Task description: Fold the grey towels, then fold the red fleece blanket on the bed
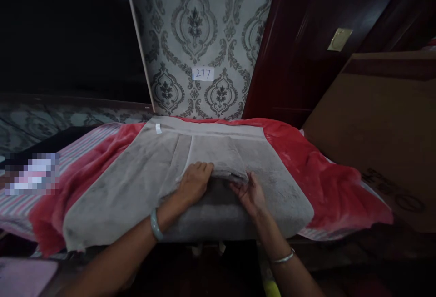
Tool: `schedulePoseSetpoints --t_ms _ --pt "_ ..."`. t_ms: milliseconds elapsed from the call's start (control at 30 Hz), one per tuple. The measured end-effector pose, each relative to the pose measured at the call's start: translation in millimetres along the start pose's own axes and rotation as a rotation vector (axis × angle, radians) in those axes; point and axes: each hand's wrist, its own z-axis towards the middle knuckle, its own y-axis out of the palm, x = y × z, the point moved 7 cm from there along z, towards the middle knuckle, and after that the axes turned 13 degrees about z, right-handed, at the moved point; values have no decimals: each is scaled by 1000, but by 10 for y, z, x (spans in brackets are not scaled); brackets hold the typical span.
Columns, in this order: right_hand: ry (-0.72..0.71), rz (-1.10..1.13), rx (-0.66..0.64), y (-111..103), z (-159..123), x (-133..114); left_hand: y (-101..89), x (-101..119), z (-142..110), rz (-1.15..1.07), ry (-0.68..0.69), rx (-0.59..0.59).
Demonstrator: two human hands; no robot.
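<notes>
A folded grey plush cloth [216,149] lies on the middle of a wide grey plush cloth [136,188], which is spread flat and carries a small white tag at its far left. My left hand [196,181] has its fingers curled over the near left edge of the folded part. At the near right corner, my right hand [251,192] grips the same edge between thumb and fingers. Between the two hands the near edge is raised a little, with dark shadow beneath it. Whether the folded part is joined to the wide cloth, I cannot tell.
A red blanket [303,170] lies beneath the grey cloth, over a striped sheet [85,142]. To the right stands a large cardboard box [381,129]. Behind are a patterned wall with a paper label [203,73], a dark screen [68,33] and a dark red door [299,38].
</notes>
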Motion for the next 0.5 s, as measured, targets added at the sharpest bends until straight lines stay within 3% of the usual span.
schedulePoseSetpoints --t_ms 200,400,500 --pt "70 6 6 -244 67 187 -573 -461 674 -65 7 -156" --pt "26 7 82 -192 245 281 -1274 -917 1389 -261 36 -93" --pt "-50 -90 41 -69 328 329 -1598 -1075 1606 -367 43 -154"
